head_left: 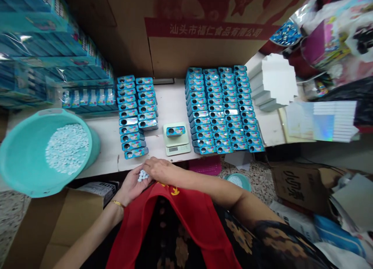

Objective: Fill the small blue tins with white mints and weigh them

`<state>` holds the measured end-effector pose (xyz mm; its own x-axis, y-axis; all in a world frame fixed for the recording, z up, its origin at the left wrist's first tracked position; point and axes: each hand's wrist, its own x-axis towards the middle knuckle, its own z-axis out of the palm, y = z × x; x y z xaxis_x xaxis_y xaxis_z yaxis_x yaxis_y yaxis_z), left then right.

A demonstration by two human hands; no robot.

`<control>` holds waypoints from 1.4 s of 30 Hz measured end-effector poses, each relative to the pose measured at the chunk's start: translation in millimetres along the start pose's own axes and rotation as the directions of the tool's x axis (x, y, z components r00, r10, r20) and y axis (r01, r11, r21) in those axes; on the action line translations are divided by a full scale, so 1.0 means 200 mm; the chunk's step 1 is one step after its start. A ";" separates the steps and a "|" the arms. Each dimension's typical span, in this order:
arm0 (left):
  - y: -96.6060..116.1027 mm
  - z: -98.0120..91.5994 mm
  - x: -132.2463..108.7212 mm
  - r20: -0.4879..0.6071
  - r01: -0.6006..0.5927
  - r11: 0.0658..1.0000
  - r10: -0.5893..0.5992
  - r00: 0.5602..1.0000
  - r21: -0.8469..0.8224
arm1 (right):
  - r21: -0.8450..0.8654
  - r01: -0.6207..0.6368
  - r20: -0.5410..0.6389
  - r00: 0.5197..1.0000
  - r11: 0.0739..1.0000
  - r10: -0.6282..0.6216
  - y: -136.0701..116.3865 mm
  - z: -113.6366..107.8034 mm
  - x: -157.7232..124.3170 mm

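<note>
My left hand [133, 184] is cupped palm up in front of the table edge, holding a small heap of white candy tablets [143, 176]. My right hand [159, 169] bends over its fingers at the edge of the heap; its own fingertips are hidden. Just beyond my hands, a white kitchen scale [178, 149] carries one small blue tin [176, 131], its dark opening facing up. Rows of similar blue tins [136, 152] stand to the left of the scale. A larger block of tins [224, 110] fills the right, with white tablets showing in several openings.
At the left, a turquoise basin [17, 156] holds many tablets. Wrapped stacks of blue boxes [58, 44] rise behind it. A large carton [204, 55] closes off the back. White folded boxes [276, 82] and shiny sheets [323, 119] lie to the right. An open carton [78, 210] stands below.
</note>
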<state>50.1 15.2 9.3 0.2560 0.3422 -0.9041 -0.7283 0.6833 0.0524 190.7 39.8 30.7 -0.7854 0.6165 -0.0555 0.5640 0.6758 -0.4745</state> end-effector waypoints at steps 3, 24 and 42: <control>0.00 0.01 0.00 0.004 0.000 1.000 0.000 1.000 0.008 | 0.027 0.010 0.009 1.000 1.000 -0.011 0.02 0.01 0.00; 0.07 0.17 0.02 0.162 -0.092 0.995 0.098 0.982 -0.044 | 0.130 -0.358 -0.286 0.880 0.925 0.380 0.48 -0.13 -0.05; 0.00 0.04 0.01 0.170 -0.053 0.998 0.048 0.984 0.022 | 0.099 0.017 -0.013 1.000 0.995 -0.015 0.04 0.04 0.00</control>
<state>56.7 21.2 11.2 0.3250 0.4793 -0.8153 -0.7268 0.6781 0.1090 192.6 42.6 19.0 -0.7905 0.6114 -0.0364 0.5228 0.6426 -0.5601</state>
